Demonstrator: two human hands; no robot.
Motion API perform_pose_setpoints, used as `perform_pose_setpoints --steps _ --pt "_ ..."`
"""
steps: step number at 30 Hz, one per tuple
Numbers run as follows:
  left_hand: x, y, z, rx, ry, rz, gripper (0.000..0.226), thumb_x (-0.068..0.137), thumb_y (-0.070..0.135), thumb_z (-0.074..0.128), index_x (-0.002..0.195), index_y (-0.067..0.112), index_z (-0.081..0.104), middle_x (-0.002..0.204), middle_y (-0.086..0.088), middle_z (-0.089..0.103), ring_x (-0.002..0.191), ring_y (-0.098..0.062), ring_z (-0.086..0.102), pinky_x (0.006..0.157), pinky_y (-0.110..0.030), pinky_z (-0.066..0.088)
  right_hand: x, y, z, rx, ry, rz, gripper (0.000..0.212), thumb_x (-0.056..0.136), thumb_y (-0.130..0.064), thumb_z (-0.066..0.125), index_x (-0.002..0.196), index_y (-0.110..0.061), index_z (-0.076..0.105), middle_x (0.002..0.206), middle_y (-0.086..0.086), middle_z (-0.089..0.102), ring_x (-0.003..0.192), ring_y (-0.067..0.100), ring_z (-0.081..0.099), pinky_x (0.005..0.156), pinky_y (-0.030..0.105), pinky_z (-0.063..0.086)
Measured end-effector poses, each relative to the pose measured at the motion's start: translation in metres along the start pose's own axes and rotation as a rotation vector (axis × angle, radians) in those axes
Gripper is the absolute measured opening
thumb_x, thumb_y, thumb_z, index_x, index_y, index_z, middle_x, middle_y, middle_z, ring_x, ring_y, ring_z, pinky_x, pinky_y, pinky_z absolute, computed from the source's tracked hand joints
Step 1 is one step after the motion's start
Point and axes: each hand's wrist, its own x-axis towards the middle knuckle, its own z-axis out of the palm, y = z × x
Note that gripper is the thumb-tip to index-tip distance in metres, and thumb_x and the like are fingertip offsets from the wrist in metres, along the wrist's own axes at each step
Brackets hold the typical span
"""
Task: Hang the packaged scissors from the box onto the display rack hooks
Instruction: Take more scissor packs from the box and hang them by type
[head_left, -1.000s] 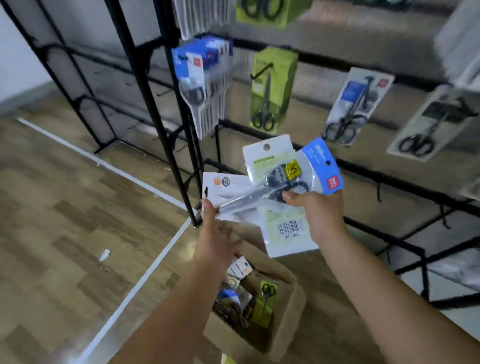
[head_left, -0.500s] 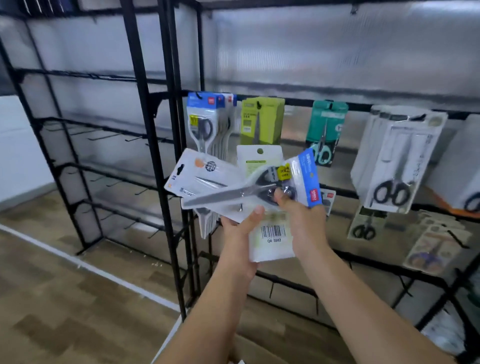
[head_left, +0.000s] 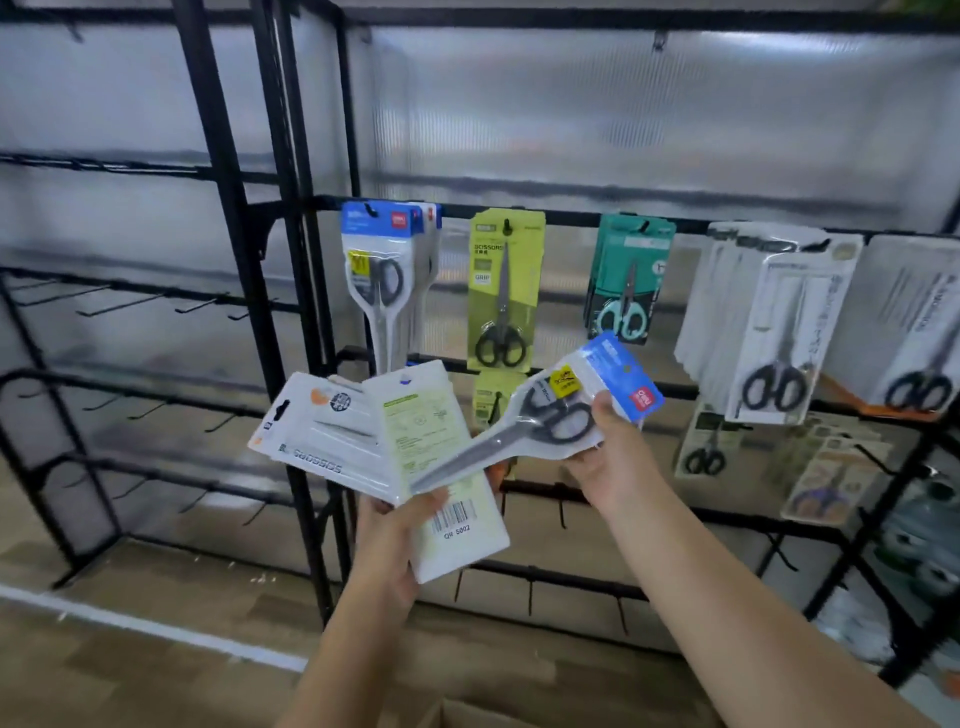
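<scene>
Before the black display rack (head_left: 311, 322), the left hand (head_left: 387, 540) gripped two fanned scissor packs (head_left: 374, 441) from below, thumb curled over them. The right hand (head_left: 613, 462) pinched a blue-topped scissor pack (head_left: 566, 410) by its handle end, tilted, its tip lying over the fanned pair. Wood flooring (head_left: 130, 670) lay below; a cardboard box (head_left: 467, 714) edge showed at bottom, contents hidden. Other packs (head_left: 501, 291) hung on hooks.

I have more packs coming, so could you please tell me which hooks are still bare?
Bare hooks line the left bay, left of the black upright. The right bay's top rail is crowded: blue-topped packs, a green pack, a teal pack and white packs hang side by side.
</scene>
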Motion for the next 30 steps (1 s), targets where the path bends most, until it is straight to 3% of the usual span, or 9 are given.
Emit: perform_pose_setpoints --steps 2,5,7,10,12,19,22,26,30 --pt "0.005 -0.002 -0.022 0.039 0.069 0.009 0.06 0.064 -0.012 0.064 0.118 0.013 0.059 0.108 -0.007 0.072 0.095 -0.028 0.069 0.076 -0.044 0.055 0.013 -0.003 -0.009 0.095 -0.031 -0.046 0.024 0.101 -0.022 0.034 0.108 -0.013 0.054 0.093 0.006 0.064 0.089 0.023 0.061 0.083 0.038 0.048" --pt "0.005 -0.002 -0.051 0.122 0.223 0.003 0.044 0.073 -0.019 0.06 0.105 0.01 0.06 0.092 -0.007 0.074 0.077 -0.025 0.072 0.062 -0.04 0.057 0.033 -0.006 -0.018 -0.004 0.03 -0.072 0.021 0.1 -0.02 0.039 0.108 -0.011 0.056 0.086 0.003 0.065 0.077 0.017 0.062 0.076 0.033 0.051" --pt "0.002 0.0 -0.065 0.156 0.292 0.003 0.047 0.07 -0.019 0.064 0.111 0.003 0.057 0.094 -0.011 0.073 0.077 -0.028 0.071 0.059 -0.041 0.058 0.046 0.0 -0.024 -0.15 0.095 -0.017 0.022 0.096 -0.022 0.05 0.113 -0.01 0.057 0.095 0.006 0.064 0.087 0.023 0.061 0.09 0.041 0.048" --pt "-0.002 0.005 -0.076 0.211 0.369 -0.002 0.067 0.051 -0.004 0.076 0.114 0.002 0.054 0.106 -0.019 0.069 0.094 -0.039 0.067 0.079 -0.061 0.053 0.055 0.02 -0.023 -0.37 0.117 0.078 0.019 0.089 -0.025 0.063 0.098 -0.007 0.06 0.109 0.011 0.063 0.099 0.028 0.06 0.097 0.044 0.045" --pt "-0.002 0.008 -0.083 0.23 0.419 0.007 0.066 0.047 0.001 0.076 0.11 0.005 0.055 0.105 -0.017 0.069 0.094 -0.038 0.067 0.083 -0.061 0.051 0.057 0.041 -0.016 -0.433 0.092 0.089 0.012 0.089 -0.021 0.063 0.087 -0.009 0.061 0.107 0.014 0.064 0.094 0.025 0.059 0.093 0.042 0.045" --pt "0.018 0.019 -0.115 0.227 0.465 -0.021 0.033 0.074 -0.014 0.066 0.092 0.011 0.055 0.085 -0.01 0.073 0.065 -0.025 0.071 0.048 -0.035 0.055 0.067 0.11 0.034 -0.509 -0.063 0.136 0.032 0.083 -0.014 0.068 0.109 0.004 0.061 0.116 0.022 0.062 0.105 0.032 0.06 0.101 0.051 0.041" --pt "0.04 0.033 -0.131 0.222 0.455 -0.063 0.034 0.076 -0.011 0.066 0.095 0.012 0.049 0.092 -0.012 0.069 0.072 -0.027 0.069 0.049 -0.035 0.054 0.078 0.137 0.068 -0.491 -0.076 0.11 0.026 0.083 -0.015 0.069 0.103 0.0 0.065 0.099 0.017 0.067 0.095 0.032 0.063 0.092 0.041 0.048" --pt "0.074 0.058 -0.158 0.229 0.393 -0.128 0.04 0.077 -0.01 0.065 0.112 -0.001 0.049 0.105 -0.022 0.067 0.076 -0.031 0.069 0.051 -0.036 0.056 0.094 0.17 0.115 -0.505 -0.051 0.053 0.014 0.083 -0.019 0.069 0.071 -0.014 0.063 0.08 0.01 0.063 0.07 0.017 0.056 0.065 0.024 0.044" --pt "0.105 0.076 -0.188 0.236 0.331 -0.168 0.037 0.077 -0.01 0.066 0.105 0.005 0.048 0.101 -0.018 0.068 0.071 -0.027 0.071 0.049 -0.034 0.056 0.109 0.204 0.144 -0.534 0.062 0.0 0.013 0.083 -0.016 0.07 0.081 -0.004 0.065 0.083 0.013 0.064 0.067 0.016 0.057 0.064 0.026 0.043"
